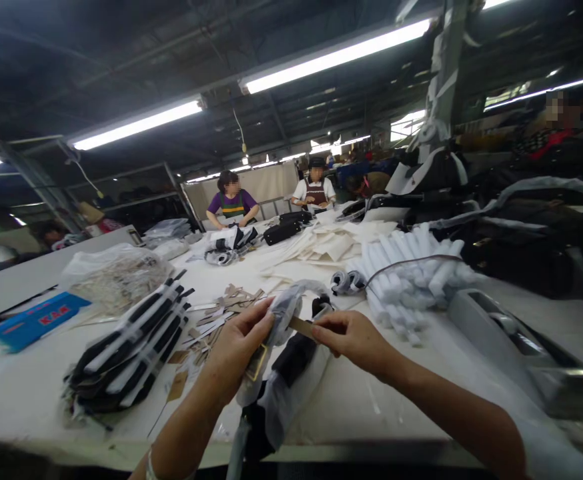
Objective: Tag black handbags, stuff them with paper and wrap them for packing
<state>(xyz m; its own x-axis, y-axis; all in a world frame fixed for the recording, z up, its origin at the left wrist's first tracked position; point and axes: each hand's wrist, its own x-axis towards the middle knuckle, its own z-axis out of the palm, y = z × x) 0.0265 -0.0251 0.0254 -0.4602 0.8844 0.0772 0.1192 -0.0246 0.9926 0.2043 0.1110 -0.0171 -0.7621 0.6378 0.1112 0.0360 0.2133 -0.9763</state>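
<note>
In the middle of the head view, my left hand [239, 343] grips a black strap [294, 357] partly wrapped in whitish translucent film [285, 310]. A gold-coloured metal buckle [256, 363] shows just below my left fingers. Between the thumb and fingers of my right hand [354, 340] is a flat tan strip [301, 327], its far end touching or tucked into the wrapped strap; I cannot tell which. Lower down, the strap runs toward the table's near edge. Left of my left hand lie many loose tan and grey strips [229, 303].
A bundle of wrapped black straps [131, 340], a blue box [36, 320] and a filled clear bag [119, 273] lie left. Rolled white foam [411, 267] and a grey tape dispenser [516, 347] stand right. Paper sheets [316, 243] spread farther back, where two people work across the table.
</note>
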